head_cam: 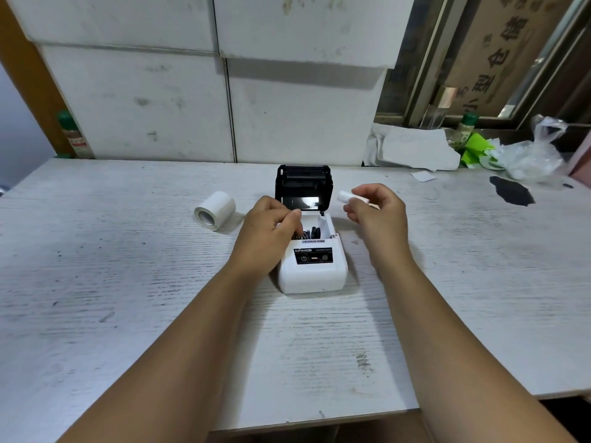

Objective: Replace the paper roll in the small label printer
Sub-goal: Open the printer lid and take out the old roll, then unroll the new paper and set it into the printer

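A small white label printer (313, 270) sits mid-table with its black lid (303, 187) flipped up and its roll bay open. My left hand (271, 231) rests on the printer's left side, fingertips dipping into the bay. My right hand (377, 206), just right of the lid, pinches a small, thin white paper core (347, 196). A full white paper roll (215, 211) lies on its side on the table, left of the printer.
White foam boxes (224, 91) stack along the table's back edge. Crumpled paper (415, 148), green scraps (475, 151) and a plastic bag (531, 158) clutter the back right. A dark stain (511, 190) marks the table. A bottle (75, 135) stands at back left.
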The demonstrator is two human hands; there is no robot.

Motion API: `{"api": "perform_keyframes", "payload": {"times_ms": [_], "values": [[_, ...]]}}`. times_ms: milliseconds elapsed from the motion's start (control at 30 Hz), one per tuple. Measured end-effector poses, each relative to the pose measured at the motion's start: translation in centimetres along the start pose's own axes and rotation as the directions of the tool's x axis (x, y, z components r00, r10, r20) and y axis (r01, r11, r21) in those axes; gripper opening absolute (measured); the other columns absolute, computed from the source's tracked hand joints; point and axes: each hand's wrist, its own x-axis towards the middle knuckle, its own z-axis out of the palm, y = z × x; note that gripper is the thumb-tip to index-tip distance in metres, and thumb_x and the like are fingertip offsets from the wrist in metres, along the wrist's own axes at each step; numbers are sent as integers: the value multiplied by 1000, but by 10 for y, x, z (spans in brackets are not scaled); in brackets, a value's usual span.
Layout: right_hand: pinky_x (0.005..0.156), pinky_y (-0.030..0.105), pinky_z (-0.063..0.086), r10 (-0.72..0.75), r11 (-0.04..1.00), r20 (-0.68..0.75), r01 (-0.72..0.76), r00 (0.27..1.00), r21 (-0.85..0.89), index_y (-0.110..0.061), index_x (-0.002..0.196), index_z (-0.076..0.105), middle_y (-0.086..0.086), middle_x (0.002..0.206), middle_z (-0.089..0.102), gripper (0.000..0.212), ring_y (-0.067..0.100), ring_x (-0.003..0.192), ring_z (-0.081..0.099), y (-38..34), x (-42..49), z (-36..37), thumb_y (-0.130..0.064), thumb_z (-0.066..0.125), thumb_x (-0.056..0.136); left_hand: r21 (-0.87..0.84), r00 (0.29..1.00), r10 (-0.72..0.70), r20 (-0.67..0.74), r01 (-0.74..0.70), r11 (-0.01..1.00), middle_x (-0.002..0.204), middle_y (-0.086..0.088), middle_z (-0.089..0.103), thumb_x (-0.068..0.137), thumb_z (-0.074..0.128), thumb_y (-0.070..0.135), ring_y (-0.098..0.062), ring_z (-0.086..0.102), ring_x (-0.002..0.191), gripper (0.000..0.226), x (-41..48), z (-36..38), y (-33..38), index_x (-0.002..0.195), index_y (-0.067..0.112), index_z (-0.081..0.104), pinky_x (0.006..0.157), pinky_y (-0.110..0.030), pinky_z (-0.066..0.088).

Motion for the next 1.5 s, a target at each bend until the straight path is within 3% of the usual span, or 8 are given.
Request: {"api": "perform_keyframes", "payload": {"times_ms": [133,433,633,767,933,1067,1267,1500], "values": [[42,11,38,-35,971,-35,26,999,-236,-17,80,54,-3,86,56,9,12,59,49,9,5,-5,-12,61,84,6,995,32,92,-32,999,94,15,45,90,54,35,-8,50,103,27,-4,1,-1,76,20,70,89,-20,35],[76,40,48,-71,781,35,77,997,-620,-16,86,51,2,86,62,20,26,86,57,23,9,-5,-32,61,88,-20,997,7,70,-6,1000,96,15,48,85,59,28,-10,50,110,18,-2,4,-3,79,16,71,97,-27,39],[72,35,39,-103,674,62,115,993,-729,-18,84,48,5,97,64,11,29,101,52,29,10,-2,-24,57,88,-27,998,4,64,-2,1000,98,15,48,85,59,28,-9,50,110,17,-3,3,-3,80,17,71,96,-26,37],[78,37,42,-140,815,-6,112,990,-568,-17,93,48,4,102,57,13,27,100,52,21,6,0,-19,58,85,9,1000,26,-9,-26,1000,96,15,52,86,58,27,-7,53,101,14,-4,3,2,77,22,67,87,-20,39],[72,29,43,-292,943,-136,261,947,-206,-16,85,48,-8,81,54,9,12,79,53,-2,-10,4,-14,57,86,271,898,174,-404,-65,961,102,0,59,86,52,18,-22,50,104,15,-2,-8,2,94,19,65,86,-31,38],[62,19,40,-328,930,79,337,941,-146,-18,72,52,-12,65,52,17,0,61,46,-11,-25,11,-17,60,87,510,791,207,-576,150,847,122,-14,50,82,57,16,-36,43,116,34,2,-22,-10,116,17,58,95,-43,34],[61,21,41,-143,948,378,236,915,-214,-10,80,62,15,87,68,16,9,69,52,-9,-27,15,-23,59,89,226,841,-178,-511,332,916,139,-12,36,85,63,22,-30,36,127,54,9,-38,-24,133,17,40,96,-37,35],[61,15,40,-111,957,370,200,922,-211,-12,81,64,14,90,69,14,7,70,53,-7,-26,15,-22,58,89,184,844,-234,-482,359,915,129,-15,47,85,62,19,-31,49,116,53,9,-40,-27,133,14,40,81,-34,39]]}}
